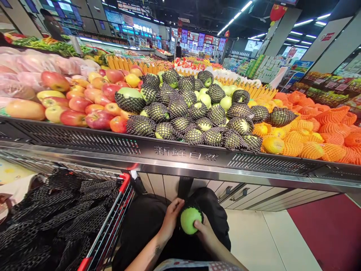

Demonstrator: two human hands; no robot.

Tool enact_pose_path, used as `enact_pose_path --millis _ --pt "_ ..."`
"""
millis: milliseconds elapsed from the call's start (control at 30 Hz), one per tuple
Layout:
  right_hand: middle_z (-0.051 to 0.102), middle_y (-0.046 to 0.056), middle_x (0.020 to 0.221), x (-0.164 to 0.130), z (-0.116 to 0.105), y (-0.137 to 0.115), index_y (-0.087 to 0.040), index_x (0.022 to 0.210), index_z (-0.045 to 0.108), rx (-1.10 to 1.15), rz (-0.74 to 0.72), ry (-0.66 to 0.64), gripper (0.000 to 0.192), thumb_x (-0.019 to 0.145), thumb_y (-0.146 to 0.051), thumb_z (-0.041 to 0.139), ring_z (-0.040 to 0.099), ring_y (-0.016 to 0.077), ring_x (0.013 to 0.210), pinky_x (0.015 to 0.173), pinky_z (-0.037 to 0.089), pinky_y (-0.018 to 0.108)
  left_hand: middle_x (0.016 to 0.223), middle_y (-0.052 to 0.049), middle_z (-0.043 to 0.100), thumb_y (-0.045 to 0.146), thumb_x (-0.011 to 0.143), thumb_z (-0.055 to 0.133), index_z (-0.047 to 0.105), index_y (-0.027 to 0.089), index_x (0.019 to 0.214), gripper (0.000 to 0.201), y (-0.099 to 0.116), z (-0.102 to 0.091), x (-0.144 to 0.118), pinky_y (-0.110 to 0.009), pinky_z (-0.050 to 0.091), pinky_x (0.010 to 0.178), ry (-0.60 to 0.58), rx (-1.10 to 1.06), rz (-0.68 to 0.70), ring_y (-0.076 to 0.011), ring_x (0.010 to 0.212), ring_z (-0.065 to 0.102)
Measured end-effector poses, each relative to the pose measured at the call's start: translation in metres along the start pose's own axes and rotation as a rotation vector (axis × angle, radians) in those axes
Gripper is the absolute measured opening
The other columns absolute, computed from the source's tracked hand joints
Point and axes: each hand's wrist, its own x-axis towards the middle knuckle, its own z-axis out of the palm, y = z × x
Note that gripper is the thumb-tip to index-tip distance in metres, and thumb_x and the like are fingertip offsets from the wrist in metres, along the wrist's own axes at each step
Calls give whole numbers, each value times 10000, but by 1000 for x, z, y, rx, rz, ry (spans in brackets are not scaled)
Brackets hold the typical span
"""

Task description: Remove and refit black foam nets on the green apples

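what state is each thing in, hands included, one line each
green fruit, held, near side bare
right hand, closed on the green fruit
left hand, fingers curled, grip unclear
displayed green fruits, piled, mostly netted
red apples, piled, bare
orange-netted fruits, piled, sleeved
black net sleeves, heaped in the cart

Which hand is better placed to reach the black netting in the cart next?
Probably the left hand: it is nearer the cart and its black netting, while the right hand holds the green fruit, thumb against it.
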Motion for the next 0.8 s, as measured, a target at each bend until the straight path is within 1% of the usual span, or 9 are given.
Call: enact_pose_path --millis 100,233,300,400,467,533,633,733,800 --pt "771 69 972 0 -6 4 -231 1047 737 -81 -15 -28 651 510 -555 913 698 321 940 919 526 487 781 -17 664 503 769 745 673 185 798 327 1 -7 2 -298 471 737 -156 175 46 -199 789 601" --pt "763 84 1049 4 -22 16 -230 1080 720 -59 -17 107 660 527 -535 913 686 338 1008 959 505 507 1156 -102 688 528 933 546 669 210 1164 412 12 -21 -1 -410 445 1013 -72 354 218 -268 1120 607" --pt "755 95 1057 6 -27 23 -221 1062 714 -19 -1 206 659 524 -547 912 683 343 1023 965 503 508 1336 -138 617 588 948 479 617 220 1299 528 21 -26 -5 -459 406 1091 -140 380 329 -302 1263 546" --pt "748 103 1045 7 -29 26 -209 1028 720 26 41 236 633 543 -577 893 680 339 1026 959 508 497 1521 -168 471 657 760 715 515 233 1443 828 29 -22 -14 -513 328 1186 -395 464 454 -369 1415 421" --pt "748 102 1042 5 -27 25 -208 1020 726 16 80 206 624 559 -599 879 679 335 1029 969 505 490 1547 -168 447 527 602 888 465 251 1479 1012 25 -15 -19 -524 307 1211 -470 556 441 -385 1431 412" --pt "751 96 1029 4 -24 20 -208 1015 731 -37 115 180 638 570 -648 855 680 336 1035 998 490 498 1493 -147 515 319 565 907 474 273 1451 987 17 -8 -22 -512 374 1181 -430 634 378 -366 1370 496" --pt "753 86 1012 8 -23 1 -223 1011 739 -279 95 56 595 648 -692 788 670 341 1064 1019 473 514 1380 -118 609 101 539 779 523 272 1350 867 3 -5 -22 -496 454 1121 -297 684 333 -340 1272 588" --pt "743 73 1102 23 -19 -43 -266 1126 713 -661 -114 -99 522 697 -540 829 655 330 1085 988 486 505 1321 -127 639 83 526 737 531 248 1289 807 -3 -12 -19 -527 472 1101 -142 681 398 -355 1244 609" --pt "732 72 1143 37 -9 -90 -282 1169 689 -856 -355 -58 564 663 -442 878 654 324 1075 960 495 498 1280 -136 653 126 560 746 511 231 1282 766 0 -20 -14 -528 508 1059 -29 668 467 -356 1205 635"
